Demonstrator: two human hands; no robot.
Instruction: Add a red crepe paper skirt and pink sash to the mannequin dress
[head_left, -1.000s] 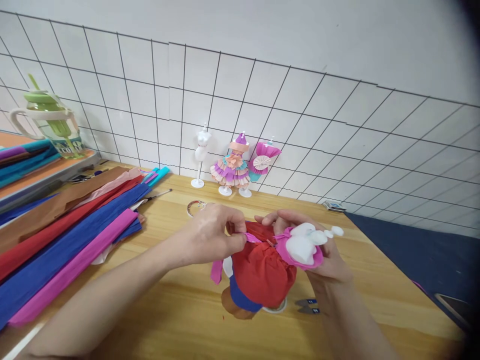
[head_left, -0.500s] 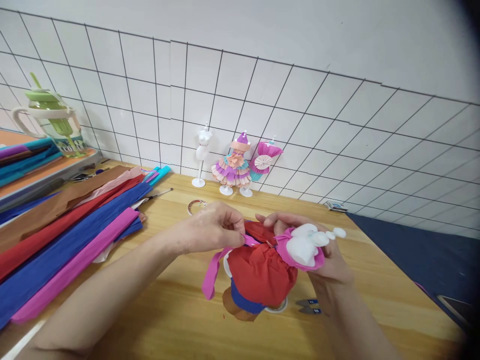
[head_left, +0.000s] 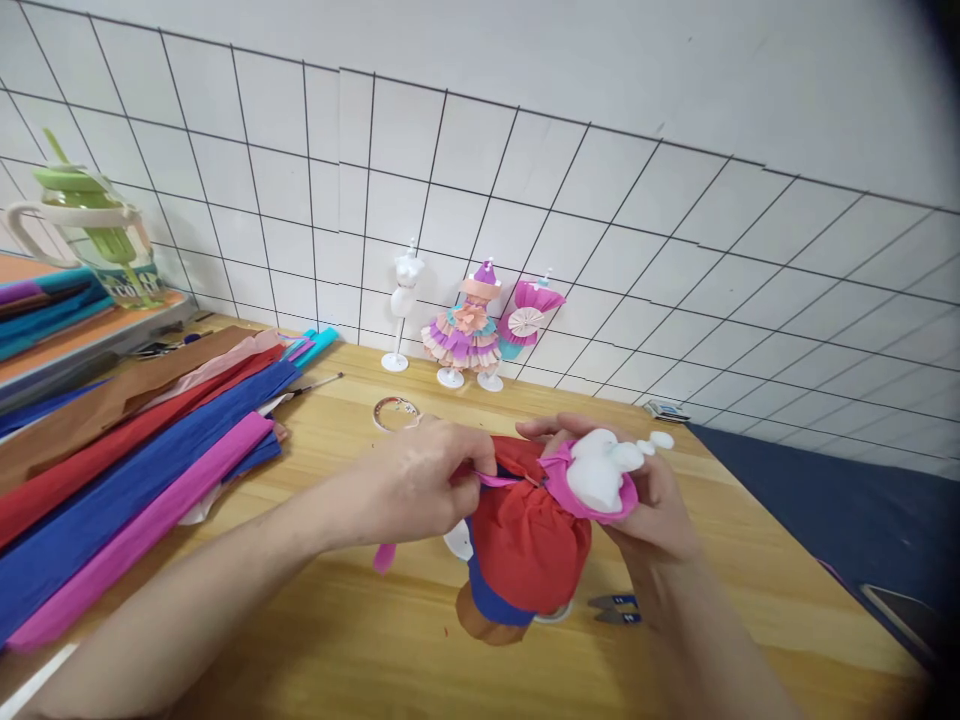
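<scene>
- Pinching the thin pink crepe-paper strip (head_left: pixel 491 479) with the left hand (head_left: pixel 420 480), thumb and finger shut tight on it. Pulled flat across the top of the puffy red crepe-paper skirt (head_left: pixel 525 545).
- And the right hand (head_left: pixel 656 505)?
- Curled around the small white plastic-looking doll body (head_left: pixel 596 478). Holding it up just above the wooden table (head_left: pixel 337 640), in the middle, tipped over to the right.
- How to do this bit well?
- Probably best to pull the strip snug but never yank. Easy to tear, crepe paper. Grip the doll body steady with the right hand. Lay the strip flat at the top of the skirt, no twists. Mind the loose end (head_left: pixel 385 557) hanging under the left hand.
- Now counting?
- Two hands. One doll body. One pink strip. One red skirt, with one blue layer (head_left: pixel 487 603) and one brown layer (head_left: pixel 471 625) peeking out below.
- And by the wall?
- Three little doll stands: one bare white stand (head_left: pixel 405 290), one stand in a frilly paper dress (head_left: pixel 466 338), one stand with a pink paper fan (head_left: pixel 525 318). One round tape ring (head_left: pixel 395 413) near the left hand. One green drinking cup (head_left: pixel 94 235) far left. Long paper sheets (head_left: pixel 135 470) on the left in brown, red, blue and pink. At least four colours, too piled up to count more.
</scene>
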